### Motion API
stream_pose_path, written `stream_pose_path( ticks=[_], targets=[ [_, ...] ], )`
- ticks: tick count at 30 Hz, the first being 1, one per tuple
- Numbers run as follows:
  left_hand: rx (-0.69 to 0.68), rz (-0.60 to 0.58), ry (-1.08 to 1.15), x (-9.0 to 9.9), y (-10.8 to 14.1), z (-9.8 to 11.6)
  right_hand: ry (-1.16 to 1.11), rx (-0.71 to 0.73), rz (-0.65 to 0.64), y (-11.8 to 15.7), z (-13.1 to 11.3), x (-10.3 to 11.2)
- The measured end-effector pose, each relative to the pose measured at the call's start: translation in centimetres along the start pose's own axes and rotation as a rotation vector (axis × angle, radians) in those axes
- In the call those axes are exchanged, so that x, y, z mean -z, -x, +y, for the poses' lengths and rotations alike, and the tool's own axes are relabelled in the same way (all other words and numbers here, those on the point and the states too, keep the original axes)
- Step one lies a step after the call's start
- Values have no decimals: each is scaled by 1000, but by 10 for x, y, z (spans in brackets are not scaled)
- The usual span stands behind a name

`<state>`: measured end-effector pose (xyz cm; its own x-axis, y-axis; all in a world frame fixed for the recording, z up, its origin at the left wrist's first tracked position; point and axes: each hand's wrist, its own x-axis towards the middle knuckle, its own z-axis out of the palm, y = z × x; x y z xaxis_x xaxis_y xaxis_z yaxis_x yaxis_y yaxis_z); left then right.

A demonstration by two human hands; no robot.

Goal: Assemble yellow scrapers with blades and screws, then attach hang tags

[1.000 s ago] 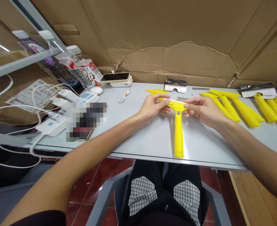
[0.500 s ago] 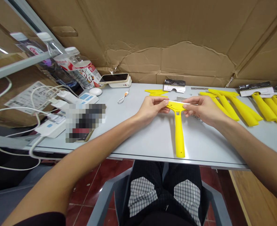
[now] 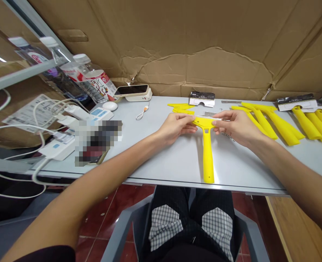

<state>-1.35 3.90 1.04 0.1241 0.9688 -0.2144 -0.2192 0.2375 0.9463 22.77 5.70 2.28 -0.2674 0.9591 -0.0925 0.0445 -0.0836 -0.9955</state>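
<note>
A yellow scraper [image 3: 208, 153] with a long handle lies between my hands, its handle pointing toward me and its wide head away. Along the far edge of the head shows a thin, shiny metal blade [image 3: 208, 117]. My left hand [image 3: 177, 127] pinches the head's left corner between thumb and fingers. The right corner is gripped by my right hand [image 3: 232, 125], thumb on top. Behind the head, a flat metal strip [image 3: 209, 114] is partly hidden. Small metal pieces [image 3: 228, 136] lie beside my right fingers, partly covered by them.
Several yellow scraper handles [image 3: 282, 125] lie at right, near white-and-black boxes [image 3: 297, 102]. Flat yellow pieces [image 3: 180, 107] and another small box [image 3: 201, 99] sit behind my hands. At left are a power strip [image 3: 58, 145], cables, bottles [image 3: 102, 82] and a phone [image 3: 131, 90].
Both hands keep hold of the scraper's head in nearly the same place. My left fingers have shifted slightly at the left corner. The whole view has moved a little.
</note>
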Motion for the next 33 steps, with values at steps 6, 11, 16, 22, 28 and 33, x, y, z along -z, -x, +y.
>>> stream_pose_path(
  ticks=[6, 11, 16, 22, 28, 33],
  targets=[
    [90, -24, -57, 2, -1, 0, -10, -14, -1, -2, 1, 1],
    [74, -12, -88, -3, 4, 1, -3, -43, 2, -2, 1, 1],
    [32, 4, -104, -1, 5, -1, -65, -48, -18, -3, 3, 0],
    [50, 1, -84, -1, 1, 0, -76, -40, -3, -4, 7, 1],
    [100, 4, -54, 1, -3, 2, -43, -66, 31, -2, 1, -3],
    [112, -19, -62, 4, -2, 5, -29, -77, 41, 0, -2, -5]
  ],
)
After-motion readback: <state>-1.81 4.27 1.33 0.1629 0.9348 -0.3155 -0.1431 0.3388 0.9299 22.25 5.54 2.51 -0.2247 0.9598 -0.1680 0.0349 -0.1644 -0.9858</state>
